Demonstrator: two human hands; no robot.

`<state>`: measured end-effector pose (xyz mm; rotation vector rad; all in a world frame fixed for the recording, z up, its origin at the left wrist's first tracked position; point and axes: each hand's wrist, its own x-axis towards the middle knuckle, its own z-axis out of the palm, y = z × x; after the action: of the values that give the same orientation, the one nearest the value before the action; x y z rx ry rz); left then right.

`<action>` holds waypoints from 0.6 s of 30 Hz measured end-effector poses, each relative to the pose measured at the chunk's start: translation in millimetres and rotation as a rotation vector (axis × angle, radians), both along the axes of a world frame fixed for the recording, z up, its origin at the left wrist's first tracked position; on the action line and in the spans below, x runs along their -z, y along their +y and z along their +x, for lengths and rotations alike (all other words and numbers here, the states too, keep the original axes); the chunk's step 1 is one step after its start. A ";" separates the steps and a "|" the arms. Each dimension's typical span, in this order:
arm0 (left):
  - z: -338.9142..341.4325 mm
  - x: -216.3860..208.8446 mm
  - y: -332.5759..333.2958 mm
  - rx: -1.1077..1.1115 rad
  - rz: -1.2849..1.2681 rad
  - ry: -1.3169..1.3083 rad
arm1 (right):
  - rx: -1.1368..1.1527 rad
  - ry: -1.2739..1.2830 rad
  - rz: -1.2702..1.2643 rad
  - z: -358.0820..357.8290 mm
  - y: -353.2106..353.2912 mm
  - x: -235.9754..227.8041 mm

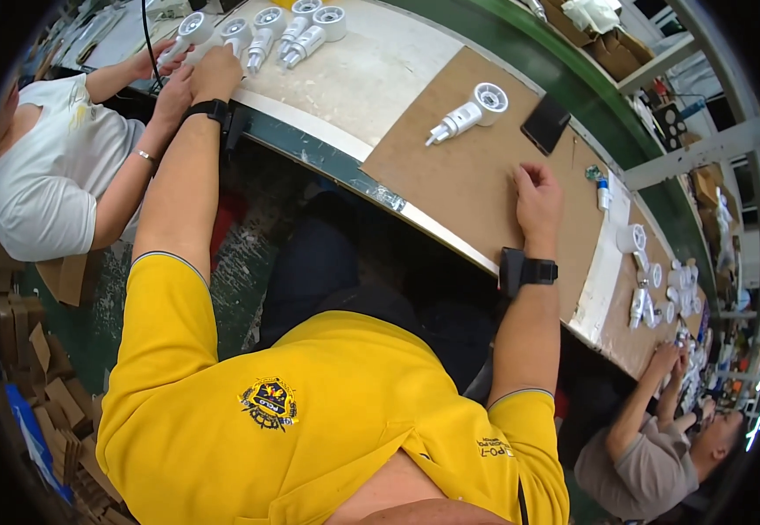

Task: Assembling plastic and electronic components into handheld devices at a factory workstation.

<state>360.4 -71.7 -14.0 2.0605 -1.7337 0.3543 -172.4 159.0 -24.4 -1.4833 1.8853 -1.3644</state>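
Observation:
Far to the left, my left hand [217, 73] is closed at a white hair-dryer-shaped device [236, 31], its fingers partly hidden. Several similar devices lie beside it, one with a round ringed head [329, 19]. My right hand [538, 198] rests on the brown board [450, 188] with its fingers curled in and nothing visible in them. Beyond it to the left lies another white device [472, 114], its narrow end pointing down-left. A dark phone [545, 124] lies just past the right hand. To the right is a small blue-and-white tube [603, 192].
A person in a white top sits at the left, a hand [170, 59] on another white device [189, 28] close to my left hand. At the right, another person's hands [667, 357] work near several white parts [644, 306]. A green ledge [520, 52] runs behind the bench.

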 end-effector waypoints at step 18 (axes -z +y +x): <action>-326.3 -43.3 109.8 0.846 0.362 0.337 | -0.006 -0.035 -0.002 6.9 5.8 -2.5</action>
<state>34.1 38.1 29.3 1.2742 -2.3343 -0.5608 -165.6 164.8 -21.9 -1.4553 1.8574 -1.3816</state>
